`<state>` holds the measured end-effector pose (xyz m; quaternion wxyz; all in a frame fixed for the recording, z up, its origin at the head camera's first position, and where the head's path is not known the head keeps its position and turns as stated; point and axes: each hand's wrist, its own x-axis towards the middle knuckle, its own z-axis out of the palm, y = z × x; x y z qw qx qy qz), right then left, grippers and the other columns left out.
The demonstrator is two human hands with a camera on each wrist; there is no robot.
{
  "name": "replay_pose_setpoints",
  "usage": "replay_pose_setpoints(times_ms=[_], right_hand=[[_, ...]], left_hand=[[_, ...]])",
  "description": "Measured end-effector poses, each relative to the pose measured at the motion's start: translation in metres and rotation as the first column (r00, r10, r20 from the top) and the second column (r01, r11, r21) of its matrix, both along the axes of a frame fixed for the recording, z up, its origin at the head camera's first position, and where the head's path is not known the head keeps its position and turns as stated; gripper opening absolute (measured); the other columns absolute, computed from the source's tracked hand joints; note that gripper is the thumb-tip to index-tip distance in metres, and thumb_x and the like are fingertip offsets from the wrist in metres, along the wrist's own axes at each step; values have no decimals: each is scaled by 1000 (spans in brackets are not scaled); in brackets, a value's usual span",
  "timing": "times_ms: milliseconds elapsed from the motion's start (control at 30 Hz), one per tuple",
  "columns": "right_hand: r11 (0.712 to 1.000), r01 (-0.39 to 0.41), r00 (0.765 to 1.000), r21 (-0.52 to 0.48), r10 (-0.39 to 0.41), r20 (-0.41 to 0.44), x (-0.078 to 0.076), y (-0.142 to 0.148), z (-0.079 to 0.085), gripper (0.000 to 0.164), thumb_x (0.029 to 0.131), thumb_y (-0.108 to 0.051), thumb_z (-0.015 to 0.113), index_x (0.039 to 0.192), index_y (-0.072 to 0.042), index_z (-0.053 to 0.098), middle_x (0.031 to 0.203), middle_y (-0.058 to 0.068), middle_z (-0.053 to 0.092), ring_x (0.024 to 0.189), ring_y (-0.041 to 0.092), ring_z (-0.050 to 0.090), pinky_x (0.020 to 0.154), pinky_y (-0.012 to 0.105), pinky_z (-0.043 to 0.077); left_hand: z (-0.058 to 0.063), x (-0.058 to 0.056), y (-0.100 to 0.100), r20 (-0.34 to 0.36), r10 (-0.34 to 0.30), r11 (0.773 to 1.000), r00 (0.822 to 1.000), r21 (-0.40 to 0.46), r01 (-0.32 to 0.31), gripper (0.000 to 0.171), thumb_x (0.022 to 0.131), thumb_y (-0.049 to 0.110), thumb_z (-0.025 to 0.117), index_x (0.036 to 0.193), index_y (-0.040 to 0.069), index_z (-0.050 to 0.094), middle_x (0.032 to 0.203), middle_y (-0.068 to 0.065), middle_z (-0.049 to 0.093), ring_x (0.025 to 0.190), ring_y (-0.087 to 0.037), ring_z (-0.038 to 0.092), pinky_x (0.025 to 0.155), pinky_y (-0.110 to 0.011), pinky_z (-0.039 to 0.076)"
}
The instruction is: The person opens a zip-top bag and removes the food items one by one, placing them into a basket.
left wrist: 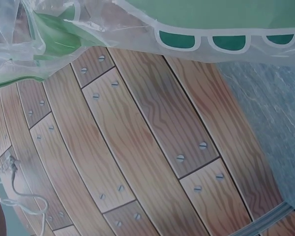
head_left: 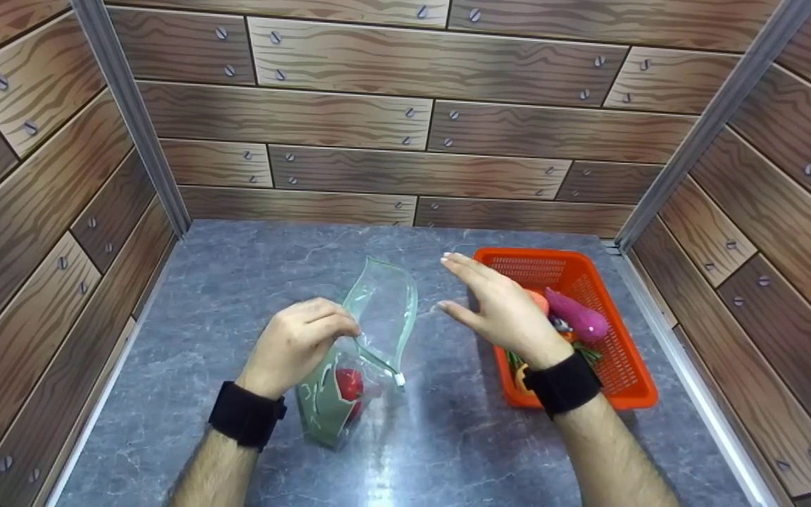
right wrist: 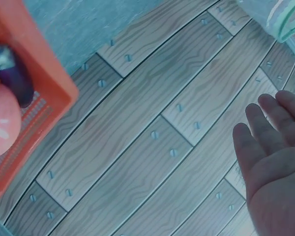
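My left hand (head_left: 300, 343) pinches the rim of a clear and green zip bag (head_left: 324, 422) in the head view. The bag stands on the table with its mouth gaping, and a white slider (head_left: 399, 379) sits at one end of the zip. A round red thing (head_left: 349, 384) shows through the bag's side; its kind is unclear. My right hand (head_left: 507, 306) hovers between the bag and an orange basket (head_left: 634, 384), fingers straight and holding nothing. In the right wrist view its fingers (right wrist: 270, 137) are extended. The bag's printed side (left wrist: 226, 19) fills the top of the left wrist view.
In the basket lie a long magenta vegetable (head_left: 578, 317), a dark eggplant (right wrist: 14, 73), a pinkish-red round thing (right wrist: 2, 118) and some green stems, partly hidden by my right hand. Wood-patterned walls (head_left: 349, 120) enclose the grey marbled table (head_left: 236, 274) at the back and sides.
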<state>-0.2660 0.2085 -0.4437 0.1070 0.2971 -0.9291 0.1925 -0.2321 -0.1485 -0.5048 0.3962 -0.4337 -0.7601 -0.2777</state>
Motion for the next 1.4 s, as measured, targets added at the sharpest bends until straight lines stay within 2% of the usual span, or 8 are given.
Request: replay_pose_setpoints(times_ms=[200,333,700,1033,1200,1400], right_hand=[[996,-84,994,-22,82,-75,2,-14,-2,64,111,-37,84,167,-11,65,174,13,66,159,36,67,132,59,59],[990,-137,987,-26,134,-90,2,-23,-7,56,112,-35,83,163,-15,70,169,10,70,155,32,71,129,53,63],[970,-243,968,7,243,-59,3,-52,-17,44,113,-28,82,153,-11,77,154,11,80,143,29,79,119,45,70],[950,-301,953,82,303,-13,2,-69,-37,36,113,-22,81,147,-9,81,143,11,85,131,30,84,111,45,73],[932,-340,940,129,342,7,2,-77,-46,33,112,-19,83,143,-9,82,138,9,87,127,27,85,110,42,73],[914,-375,927,152,368,73,2,-90,-53,15,112,-17,82,124,-9,85,119,7,89,109,23,86,96,36,75]], left_hand=[[-2,1,4,1,-17,1000,1000,4,17,25,88,-3,96,101,14,84,98,2,85,92,-15,83,84,-29,72],[-1,2,6,21,-19,1000,1000,-11,19,21,90,1,96,103,15,85,99,2,85,94,-15,83,86,-29,73],[-6,1,8,17,-45,999,999,-5,45,22,89,0,96,101,14,84,99,3,86,93,-15,83,86,-28,73],[-9,3,11,8,-39,999,999,-14,39,24,87,0,97,100,15,83,98,4,85,91,-14,83,84,-26,72],[-8,5,11,22,-56,998,998,-23,57,22,90,0,95,101,14,84,100,3,86,95,-15,84,89,-27,73],[-7,7,11,29,-70,997,997,-27,71,20,93,-3,92,102,14,84,101,2,87,97,-16,85,92,-29,74]])
